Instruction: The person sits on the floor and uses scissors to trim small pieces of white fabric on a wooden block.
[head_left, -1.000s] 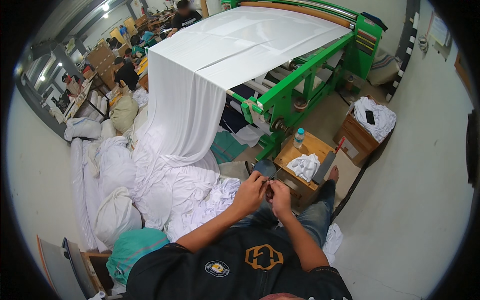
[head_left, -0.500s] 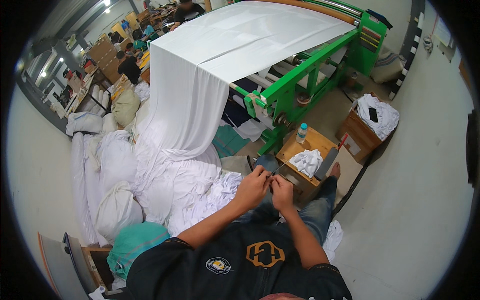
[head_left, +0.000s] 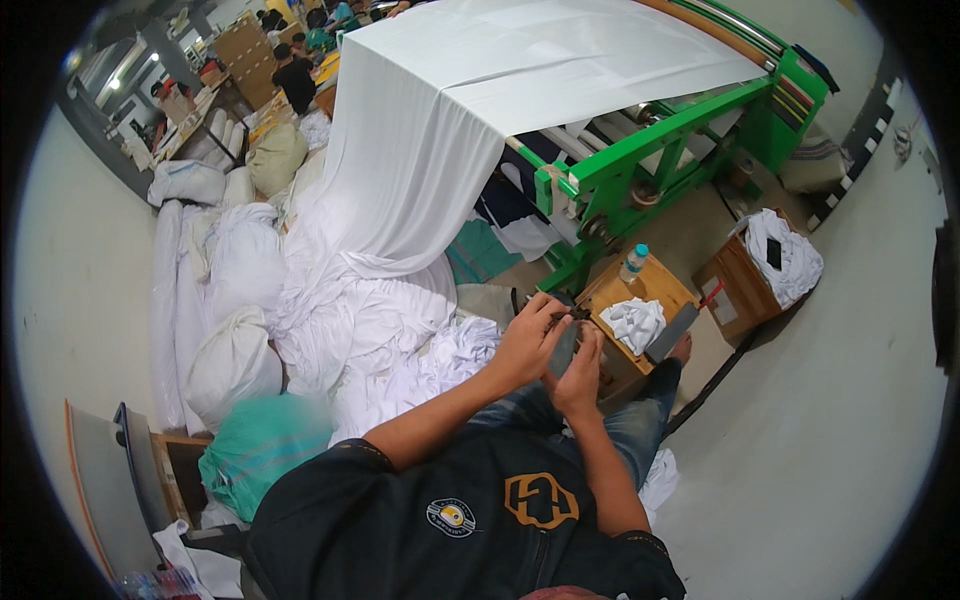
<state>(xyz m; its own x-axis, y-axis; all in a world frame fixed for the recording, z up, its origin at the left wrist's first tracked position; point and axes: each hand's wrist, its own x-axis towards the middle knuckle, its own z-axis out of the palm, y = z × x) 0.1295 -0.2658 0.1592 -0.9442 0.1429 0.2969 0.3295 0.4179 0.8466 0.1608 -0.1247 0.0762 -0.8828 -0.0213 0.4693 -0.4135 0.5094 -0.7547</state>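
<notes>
L grip point(head_left: 533, 338) pinched narrow on a small dark item point(head_left: 578, 313), which sits at its fingertips, right above the R grip's fingers. R grip point(head_left: 579, 383) is half-curled, fingertips up & just below the item; can't tell if it's holding it too. Item's exact shape unclear, too small & partly hidden by fingers.

Just R of & beyond the grips: wooden surface point(head_left: 672, 288) w/ clear bottle, blue cap point(head_left: 633, 264), crumpled white cloth point(head_left: 634, 325) nearest the R grip, & grey block point(head_left: 672, 334) on the R edge. Farther R, apart from the grips: cardboard box point(head_left: 722, 292) w/ white fabric pile point(head_left: 798, 268) & black phone point(head_left: 774, 253) on top.

Beyond grips: green machine point(head_left: 665, 140) w/ white sheet point(head_left: 570, 62) spread on it, hanging down its L side. L of grips: white fabric heap point(head_left: 345, 305) on floor; farther L & nearer the body, teal sack point(head_left: 262, 455).
</notes>
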